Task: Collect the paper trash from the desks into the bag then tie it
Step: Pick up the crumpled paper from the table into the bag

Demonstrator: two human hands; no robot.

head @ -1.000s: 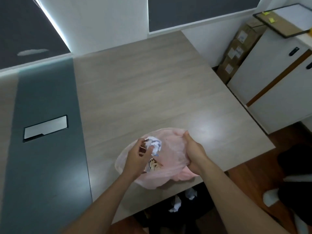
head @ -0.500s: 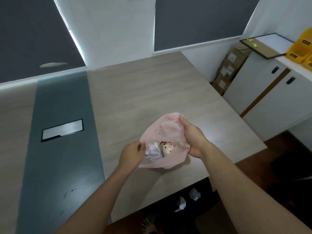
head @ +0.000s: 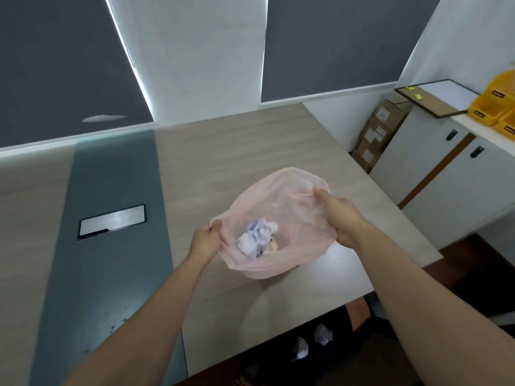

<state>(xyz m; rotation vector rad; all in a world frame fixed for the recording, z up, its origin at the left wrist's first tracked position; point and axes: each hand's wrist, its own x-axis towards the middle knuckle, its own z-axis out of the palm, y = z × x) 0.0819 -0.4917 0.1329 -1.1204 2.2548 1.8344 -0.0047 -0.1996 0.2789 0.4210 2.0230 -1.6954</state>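
Head view: left hand pinches left rim of pink bag, fingers curled on plastic. Right hand grips right rim, thumb on top. Bag mouth spread wide, centre frame, over wood desk; contact with desk unclear. Crumpled white paper inside bag. Two more paper balls on floor, lower centre, under desk edge. Metal hatch centre left. White cabinet at right, yellow bins on top.
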